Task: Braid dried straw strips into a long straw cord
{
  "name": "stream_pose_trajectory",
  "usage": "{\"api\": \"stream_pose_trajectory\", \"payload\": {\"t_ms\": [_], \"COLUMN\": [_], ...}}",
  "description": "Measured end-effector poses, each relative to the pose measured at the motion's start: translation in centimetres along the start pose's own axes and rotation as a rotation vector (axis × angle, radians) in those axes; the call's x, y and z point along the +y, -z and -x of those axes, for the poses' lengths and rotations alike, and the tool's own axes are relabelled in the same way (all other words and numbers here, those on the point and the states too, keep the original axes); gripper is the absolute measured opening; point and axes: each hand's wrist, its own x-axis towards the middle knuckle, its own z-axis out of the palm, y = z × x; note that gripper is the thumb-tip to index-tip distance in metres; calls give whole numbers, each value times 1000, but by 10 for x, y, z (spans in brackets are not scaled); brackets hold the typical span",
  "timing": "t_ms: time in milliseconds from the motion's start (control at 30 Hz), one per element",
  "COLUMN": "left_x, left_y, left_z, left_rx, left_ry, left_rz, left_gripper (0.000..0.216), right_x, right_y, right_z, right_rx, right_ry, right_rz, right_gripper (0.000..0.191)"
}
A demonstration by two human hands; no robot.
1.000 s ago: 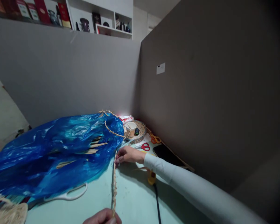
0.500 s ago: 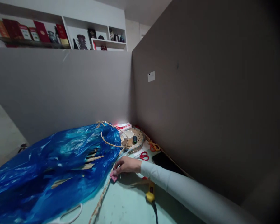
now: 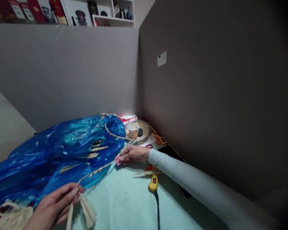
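My left hand (image 3: 55, 204), at the lower left, pinches a thin braided straw cord (image 3: 98, 170) between thumb and fingers. Flat pale loose strips (image 3: 88, 210) hang below that grip. From there the cord runs up and right to my right hand (image 3: 136, 153), along the edge of a blue plastic bag (image 3: 74, 140). Between the thumb and fingers of my right hand is a small pink piece (image 3: 117, 160), set against the cord; whether it is a clip or a tag I cannot tell. Beyond this hand the cord loops back over the bag.
Behind my right hand are a woven basket (image 3: 145, 129), a white cup (image 3: 133, 127), a dark thread spool (image 3: 140, 132) and orange-handled scissors (image 3: 160, 140). A yellow-handled tool (image 3: 154, 183) with a black cable lies below my forearm. At lower left is a woven straw piece (image 3: 16, 218).
My left hand has come into view at the lower left, holding the cord, which is now lifted and stretched leftward. My right hand keeps the pink piece. The view has tilted down.
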Motion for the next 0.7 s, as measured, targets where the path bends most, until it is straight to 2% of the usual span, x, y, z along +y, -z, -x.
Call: {"api": "stream_pose_trajectory", "payload": {"t_ms": [100, 367, 500, 600, 700], "left_x": [8, 11, 15, 34, 66], "left_y": [-1, -15, -26, -37, -55], "left_z": [-3, -9, -14, -15, -18], "left_rx": [-21, -208, -237, -229, -240], "left_ry": [-12, -18, -102, -135, -222], "left_rz": [-6, -227, -334, -265, -115], "left_gripper": [41, 50, 48, 52, 63], "right_x": [1, 5, 8, 13, 19], "right_y": [5, 12, 16, 18, 18], "right_z": [0, -5, -9, -13, -17], "right_rx": [-8, 59, 95, 132, 167], "right_ry": [32, 129, 177, 197, 191], "right_rz": [-8, 87, 147, 190, 227], "right_gripper": [25, 38, 41, 39, 35]}}
